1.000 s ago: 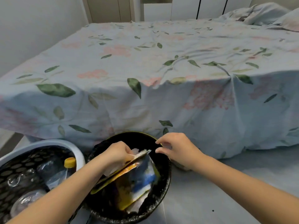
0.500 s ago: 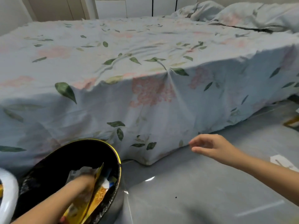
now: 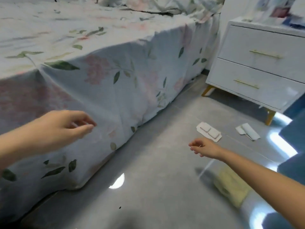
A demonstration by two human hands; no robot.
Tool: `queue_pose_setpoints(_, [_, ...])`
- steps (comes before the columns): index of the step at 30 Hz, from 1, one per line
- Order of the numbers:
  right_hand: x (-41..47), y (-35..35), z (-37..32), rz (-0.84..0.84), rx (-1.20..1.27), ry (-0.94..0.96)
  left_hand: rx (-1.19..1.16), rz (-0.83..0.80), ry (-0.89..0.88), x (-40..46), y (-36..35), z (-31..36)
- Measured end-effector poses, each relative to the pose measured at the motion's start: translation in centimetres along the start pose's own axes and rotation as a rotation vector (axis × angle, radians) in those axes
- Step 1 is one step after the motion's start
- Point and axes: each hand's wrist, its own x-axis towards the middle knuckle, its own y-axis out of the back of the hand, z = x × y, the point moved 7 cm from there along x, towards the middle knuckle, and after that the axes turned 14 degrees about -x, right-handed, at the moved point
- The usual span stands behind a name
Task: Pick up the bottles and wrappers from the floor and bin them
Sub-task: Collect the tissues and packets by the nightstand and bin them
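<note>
Head view: left hand (image 3: 66,126) raised before the bed's floral cover (image 3: 125,83), fingers loosely curled, holding nothing. Right hand (image 3: 203,147) extended low over the grey floor (image 3: 148,179), fingers half open, empty. White wrapper (image 3: 208,132) lies on the floor just beyond it; a second wrapper (image 3: 248,133) near the white nightstand (image 3: 257,66). A yellowish wrapper (image 3: 231,187) lies under the forearm, blurred.
</note>
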Motion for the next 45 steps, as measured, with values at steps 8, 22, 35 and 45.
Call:
queue_pose_setpoints(8, [-3.3,2.8,16.5,0.244,-0.066,-0.331,0.092,-0.329,-0.044,13.8,-23.9,7.0])
queue_pose_setpoints(22, [-1.5,-1.7,25.2,0.069,-0.388,-0.492,0.132,-0.572,-0.01,20.7,-44.5,9.7])
queue_pose_setpoints(35, [4.0,3.5,28.8,0.189,-0.074,-0.252,0.431,-0.311,-0.294,36.5,-50.8,15.4])
queue_pose_setpoints(45, [12.1,15.6,38.0,0.557,0.054,-0.64,0.407,-0.39,-0.245,39.7,-52.3,16.0])
